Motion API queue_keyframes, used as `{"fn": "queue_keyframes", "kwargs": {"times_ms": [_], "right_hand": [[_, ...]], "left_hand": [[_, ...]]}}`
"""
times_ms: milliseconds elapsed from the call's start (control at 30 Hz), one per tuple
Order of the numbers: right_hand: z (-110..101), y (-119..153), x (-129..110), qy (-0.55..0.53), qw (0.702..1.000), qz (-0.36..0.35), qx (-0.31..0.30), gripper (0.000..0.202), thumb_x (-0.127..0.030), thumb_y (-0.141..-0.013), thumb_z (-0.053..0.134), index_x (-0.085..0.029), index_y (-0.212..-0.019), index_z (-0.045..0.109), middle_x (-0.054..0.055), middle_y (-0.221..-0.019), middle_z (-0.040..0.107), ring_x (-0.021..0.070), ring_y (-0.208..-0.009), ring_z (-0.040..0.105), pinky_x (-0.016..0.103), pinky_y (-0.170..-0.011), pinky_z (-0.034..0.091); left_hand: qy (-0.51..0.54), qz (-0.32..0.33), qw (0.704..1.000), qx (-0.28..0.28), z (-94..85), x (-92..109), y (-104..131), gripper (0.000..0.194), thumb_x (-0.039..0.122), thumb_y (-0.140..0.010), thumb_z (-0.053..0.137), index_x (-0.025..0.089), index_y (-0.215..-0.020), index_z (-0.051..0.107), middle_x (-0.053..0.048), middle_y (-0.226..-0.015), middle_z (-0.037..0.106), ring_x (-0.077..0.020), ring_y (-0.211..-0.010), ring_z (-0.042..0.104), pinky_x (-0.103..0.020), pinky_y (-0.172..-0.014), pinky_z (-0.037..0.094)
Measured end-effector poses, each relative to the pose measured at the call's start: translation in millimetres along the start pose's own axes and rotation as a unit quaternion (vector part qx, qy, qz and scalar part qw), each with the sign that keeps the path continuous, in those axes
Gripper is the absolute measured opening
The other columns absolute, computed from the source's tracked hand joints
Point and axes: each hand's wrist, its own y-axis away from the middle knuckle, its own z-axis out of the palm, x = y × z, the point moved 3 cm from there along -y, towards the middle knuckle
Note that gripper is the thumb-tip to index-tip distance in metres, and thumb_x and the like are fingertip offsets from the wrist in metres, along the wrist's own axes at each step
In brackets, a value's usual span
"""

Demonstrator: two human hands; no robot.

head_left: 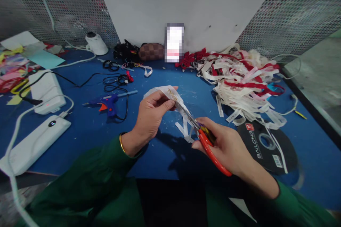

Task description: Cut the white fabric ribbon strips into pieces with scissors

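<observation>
A white ribbon (160,89) with gold lettering arches over the middle of the blue table, pinched between the thumb and fingers of my left hand (149,115). My right hand (225,145) is wrapped round red-handled scissors (210,152). The scissor blades point up and left and lie along the ribbon close to my left fingertips; whether they are fully closed is hard to tell. Below the blades, thin white ribbon strips (183,130) hang down to the tabletop.
A blue glue gun (108,104) and white power banks (37,142) lie left. Tangled white and red ribbons (239,88) and a black spool (282,149) are right. A phone (174,42) and checkered pouch (151,51) stand at the back.
</observation>
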Motion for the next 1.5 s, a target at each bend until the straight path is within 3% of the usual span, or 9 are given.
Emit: {"fn": "queue_keyframes", "kwargs": {"times_ms": [500,1500], "right_hand": [[0.4,1.0,2.7,-0.042,0.999,0.023,-0.013,0.05,-0.066,-0.086,0.063,-0.023,-0.112,0.064,-0.002,-0.066,0.059,0.0139,-0.055,0.049,0.024,-0.054,0.041],[0.8,0.8,3.0,-0.035,0.999,0.02,0.009,0.05,-0.064,-0.085,0.065,-0.022,-0.113,0.067,0.0,-0.069,0.065,0.0149,-0.059,0.054,0.025,-0.056,0.043]], "left_hand": [[-0.002,-0.009,0.999,-0.031,1.5,-2.7,1.1,0.031,0.017,-0.074,0.08,0.026,-0.103,0.08,-0.001,-0.088,0.075,-0.0119,-0.075,0.065,-0.025,-0.071,0.057],[0.012,-0.035,0.998,-0.041,-0.9,-1.3,0.5,0.026,0.024,-0.076,0.078,0.025,-0.102,0.08,-0.003,-0.09,0.074,-0.0136,-0.078,0.065,-0.026,-0.071,0.056]]}}
